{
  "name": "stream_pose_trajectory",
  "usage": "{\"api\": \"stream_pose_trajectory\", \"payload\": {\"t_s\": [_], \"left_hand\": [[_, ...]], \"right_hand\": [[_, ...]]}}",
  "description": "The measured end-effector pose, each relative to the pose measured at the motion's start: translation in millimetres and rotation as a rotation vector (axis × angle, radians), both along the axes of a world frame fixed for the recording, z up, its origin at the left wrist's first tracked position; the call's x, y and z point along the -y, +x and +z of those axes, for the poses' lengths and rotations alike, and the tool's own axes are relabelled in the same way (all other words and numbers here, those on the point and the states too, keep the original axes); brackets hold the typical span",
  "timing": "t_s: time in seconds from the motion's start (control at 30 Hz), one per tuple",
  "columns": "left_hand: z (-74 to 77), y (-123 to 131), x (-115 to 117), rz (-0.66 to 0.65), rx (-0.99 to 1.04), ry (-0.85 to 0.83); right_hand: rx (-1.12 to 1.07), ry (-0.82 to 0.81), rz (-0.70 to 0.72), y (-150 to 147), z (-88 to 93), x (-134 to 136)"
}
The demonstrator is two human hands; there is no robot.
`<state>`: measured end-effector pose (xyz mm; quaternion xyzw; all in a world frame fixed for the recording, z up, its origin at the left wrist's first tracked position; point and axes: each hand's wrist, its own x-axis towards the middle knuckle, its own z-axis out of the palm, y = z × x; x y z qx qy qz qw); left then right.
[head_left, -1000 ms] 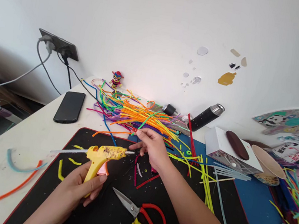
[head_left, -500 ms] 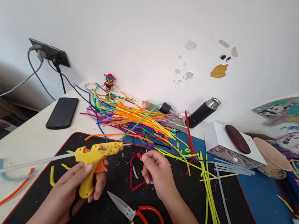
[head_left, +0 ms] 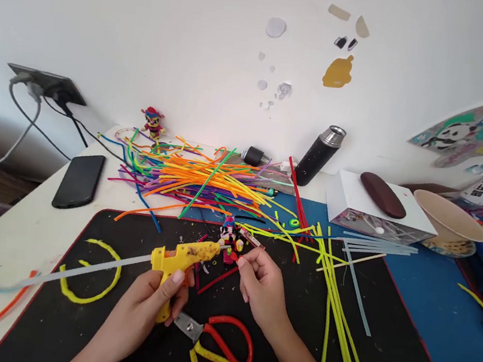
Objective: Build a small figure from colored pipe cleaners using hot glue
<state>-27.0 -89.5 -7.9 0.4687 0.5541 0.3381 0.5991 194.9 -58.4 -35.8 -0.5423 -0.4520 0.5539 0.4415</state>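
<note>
My left hand [head_left: 142, 311] is closed round the handle of a yellow hot glue gun [head_left: 194, 252], and a long clear glue stick [head_left: 96, 268] runs out of its back. The nozzle points right, close to a small red piece [head_left: 235, 257] pinched between the fingertips of my right hand [head_left: 266, 287]. Whether nozzle and piece touch, I cannot tell. Just behind them is a small colourful figure [head_left: 229, 227], partly covered by the gun and fingers. Scissors [head_left: 227, 351] with red and yellow handles lie below, their blade tips hidden by my left hand.
A black mat [head_left: 288, 357] covers the desk's middle. Several yellow pipe cleaners [head_left: 341, 317] lie at right, and a colourful pile [head_left: 206, 176] lies at the back. Around them are a phone [head_left: 78, 181], a black flask [head_left: 317, 159], a white box [head_left: 348, 197] and another figure [head_left: 153, 122].
My left hand has brought the glue gun rightwards, its nozzle now close to the red piece. The small figure shows more clearly. The whole view has shifted.
</note>
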Motion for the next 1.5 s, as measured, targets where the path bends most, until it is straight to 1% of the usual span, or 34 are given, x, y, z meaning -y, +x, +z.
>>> {"api": "stream_pose_trajectory", "payload": {"t_s": [0.07,0.17,0.3,0.47,0.6,0.67,0.77,0.9,1.17,1.37,1.5], "left_hand": [[2.2,1,-1,-0.050,-0.108,0.030],[2.9,1,-1,-0.090,-0.200,0.062],[-4.9,-3,1,-0.112,-0.307,0.114],[-15.9,-14,2,-0.128,-0.421,0.211],[-19.2,-19,2,-0.208,-0.529,0.294],[-18.4,-17,1,-0.205,-0.563,0.351],[-14.5,-10,0,-0.175,-0.591,0.450],[-9.6,-4,0,-0.182,-0.599,0.530],[-14.4,-8,2,-0.172,-0.643,0.554],[-7.3,-6,0,-0.184,-0.613,0.601],[-6.4,-5,0,-0.186,-0.609,0.617]], "right_hand": [[-0.011,-0.014,0.002,2,-5.2,1],[-0.032,-0.023,-0.002,5,-8.4,2],[-0.065,-0.032,-0.011,8,-7.1,2],[-0.079,-0.016,-0.029,10,-5.5,2],[-0.061,0.003,-0.034,11,-7.2,4],[-0.050,0.015,-0.029,11,-8.7,5],[-0.021,0.038,-0.021,11,-10.1,5],[0.003,0.048,-0.019,9,-9.1,4],[0.009,0.032,-0.006,8,-9.3,6],[0.005,0.034,-0.012,7,-8.5,6],[-0.008,0.034,-0.006,7,-11.7,6]]}}
